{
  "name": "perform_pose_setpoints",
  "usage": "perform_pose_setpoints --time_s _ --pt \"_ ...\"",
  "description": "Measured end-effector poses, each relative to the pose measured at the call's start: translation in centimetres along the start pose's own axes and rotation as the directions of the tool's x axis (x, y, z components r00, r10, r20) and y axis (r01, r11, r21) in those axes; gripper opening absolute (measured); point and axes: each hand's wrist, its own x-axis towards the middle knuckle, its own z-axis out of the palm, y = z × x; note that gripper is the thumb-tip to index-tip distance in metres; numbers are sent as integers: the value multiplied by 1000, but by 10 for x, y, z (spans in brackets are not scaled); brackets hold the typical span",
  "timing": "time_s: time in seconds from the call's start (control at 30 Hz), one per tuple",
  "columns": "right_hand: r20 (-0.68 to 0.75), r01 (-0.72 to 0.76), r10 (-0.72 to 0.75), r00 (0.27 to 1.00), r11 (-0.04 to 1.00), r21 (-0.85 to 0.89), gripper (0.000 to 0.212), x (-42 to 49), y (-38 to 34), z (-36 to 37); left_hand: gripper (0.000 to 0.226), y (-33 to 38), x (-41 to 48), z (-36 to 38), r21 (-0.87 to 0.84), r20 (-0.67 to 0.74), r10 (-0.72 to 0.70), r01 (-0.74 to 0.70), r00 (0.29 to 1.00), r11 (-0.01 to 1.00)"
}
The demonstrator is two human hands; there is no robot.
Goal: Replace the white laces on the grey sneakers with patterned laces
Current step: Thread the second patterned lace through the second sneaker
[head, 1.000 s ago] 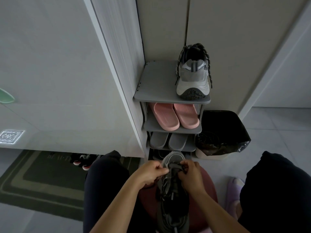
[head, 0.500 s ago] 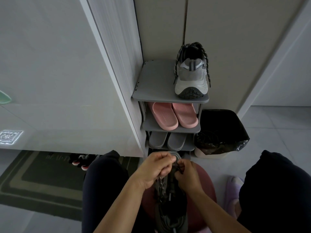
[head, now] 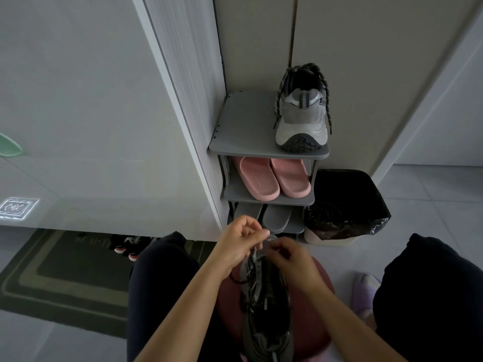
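Grey sneaker (head: 264,296) on red stool (head: 312,322) between the knees, heel cut off. Left hand (head: 240,241) pinches its dim patterned lace (head: 236,280); right hand (head: 290,257) curls at the toe, grip hidden.

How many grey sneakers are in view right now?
2. One sneaker stands on the top shelf; the other sneaker lies on the red stool, where the left hand and right hand pinch its laces. Others may be hidden.
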Motion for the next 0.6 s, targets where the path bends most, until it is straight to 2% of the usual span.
perform_pose_setpoints --time_s 0.03,0.1,0.2,0.3,0.37,0.47,0.53,0.6 --pt "-27 -28 32 999 992 122 19 4 -7 -4 15 3 2 -1 5 22 -8 8 1000 1000" --pt "-153 -65 122 981 941 333 17 12 -15 -16 19 4 4 -8 132 69 -41 32 997 991" --pt "-242 -93 241 940 862 498 12 18 -13 -38 19 -9 6 -25 278 -6 -89 88 996 957" --pt "-221 -105 277 935 812 574 8 19 -10 -53 7 -28 9 -34 384 -104 -83 117 991 916" --pt "-227 -91 269 936 807 583 10 20 -13 -57 13 -41 10 -27 468 -110 -80 122 991 875" --pt "-245 -53 225 943 829 557 15 24 -19 -58 27 -55 6 -5 499 17 -155 126 988 857" --pt "-242 -46 209 947 838 544 14 25 -22 -58 27 -59 3 3 529 88 -173 101 981 842" --pt "-249 -47 217 944 835 549 12 27 -23 -58 24 -63 1 2 610 101 -158 64 982 790"
